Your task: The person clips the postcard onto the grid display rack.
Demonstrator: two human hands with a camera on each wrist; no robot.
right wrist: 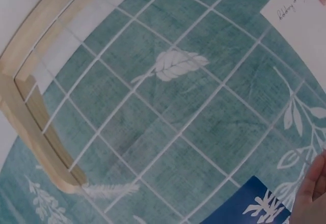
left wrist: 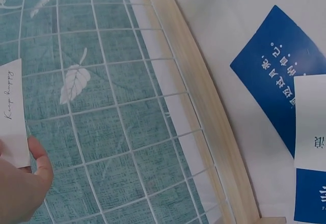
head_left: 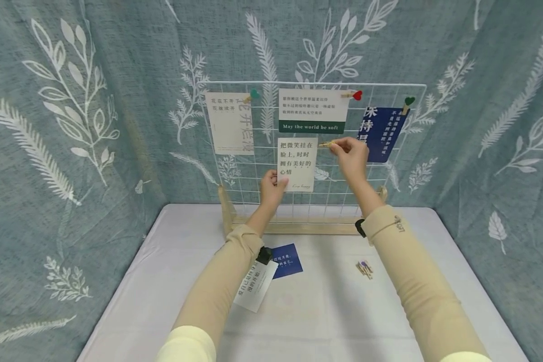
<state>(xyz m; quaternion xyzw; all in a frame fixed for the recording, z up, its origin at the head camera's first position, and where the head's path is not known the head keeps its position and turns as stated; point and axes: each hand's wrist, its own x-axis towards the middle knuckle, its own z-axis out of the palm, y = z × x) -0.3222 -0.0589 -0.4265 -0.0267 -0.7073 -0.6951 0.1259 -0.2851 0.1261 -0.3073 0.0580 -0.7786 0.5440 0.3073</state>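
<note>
White card (head_left: 297, 166) in the left hand (head_left: 272, 189), yellow clip (head_left: 328, 144) in the right hand (head_left: 353, 155), reaches with both sleeved arms toward a wire grid (head_left: 253, 82) on a wooden stand (head_left: 294, 229). Grips the white card upright by its lower left corner, with the thumb on the front and fingers behind, in front of the grid's middle. Pinches the yellow clip between thumb and fingertips beside the card's upper right edge; cannot tell whether touching. Has a banded card (head_left: 312, 111) hanging just above, with a red heart clip (head_left: 357, 95) at its corner, a pale card (head_left: 228, 125) to the left under a teal clip (head_left: 255, 94), and a blue card (head_left: 386, 131) to the right under a dark green heart clip (head_left: 409, 102), partly behind the right hand. Wears beige sleeves (head_left: 418, 269) and a black device (head_left: 264, 255) on each wrist. Has, on the white table (head_left: 185, 281) below, a second white card (head_left: 259, 287) overlapping a second blue card (head_left: 288, 260) by the left forearm, and a small heap of clips (head_left: 364, 270) near the right. Faces a blue-green curtain (head_left: 131, 176) patterned with white leaves.
</note>
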